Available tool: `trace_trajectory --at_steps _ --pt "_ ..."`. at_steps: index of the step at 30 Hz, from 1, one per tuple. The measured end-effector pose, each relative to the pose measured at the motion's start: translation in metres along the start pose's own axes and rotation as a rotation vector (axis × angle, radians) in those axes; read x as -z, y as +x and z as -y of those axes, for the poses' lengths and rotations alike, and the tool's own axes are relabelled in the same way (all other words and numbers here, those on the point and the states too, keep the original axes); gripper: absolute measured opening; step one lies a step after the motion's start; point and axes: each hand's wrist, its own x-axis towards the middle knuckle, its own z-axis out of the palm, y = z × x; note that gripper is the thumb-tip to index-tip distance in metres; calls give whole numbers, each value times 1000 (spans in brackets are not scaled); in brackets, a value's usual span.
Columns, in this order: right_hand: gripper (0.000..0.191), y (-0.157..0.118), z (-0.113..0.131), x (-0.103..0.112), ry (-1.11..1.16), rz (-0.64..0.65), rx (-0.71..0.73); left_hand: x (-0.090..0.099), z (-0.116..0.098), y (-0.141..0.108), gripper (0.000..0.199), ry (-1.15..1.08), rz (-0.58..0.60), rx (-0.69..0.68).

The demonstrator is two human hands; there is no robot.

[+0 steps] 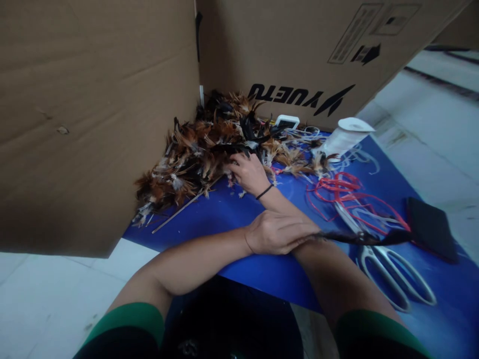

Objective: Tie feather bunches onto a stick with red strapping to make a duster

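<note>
My left hand (279, 232) is closed on a long dark feather (389, 238), which sticks out to the right over the scissors. That hand lies across my right forearm. My right hand (250, 173), with a black band at the wrist, reaches into a heap of brown and black feathers (198, 149). Its fingers are bent and slightly apart, with the tips among the feathers and partly hidden. A bare thin quill (175, 217) pokes out of the heap toward me. Grey-handled scissors (396, 276) lie on the blue tabletop (232, 209) at the right.
Cardboard panels (93, 109) stand at the left and back. Right of the heap are a white spool (344, 137), a small white-framed device (287, 121) and white strings. Red ribbon (340, 184) lies tangled near the scissors. A dark flat case (432, 229) rests by the right edge.
</note>
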Motion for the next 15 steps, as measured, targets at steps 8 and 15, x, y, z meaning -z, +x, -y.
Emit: trace_trajectory --at_steps 8,15 --pt "33 8 24 2 102 -28 75 -2 0 -2 29 -14 -1 -3" --pt "33 45 46 -24 10 38 116 3 2 1 31 -43 -178 -25"
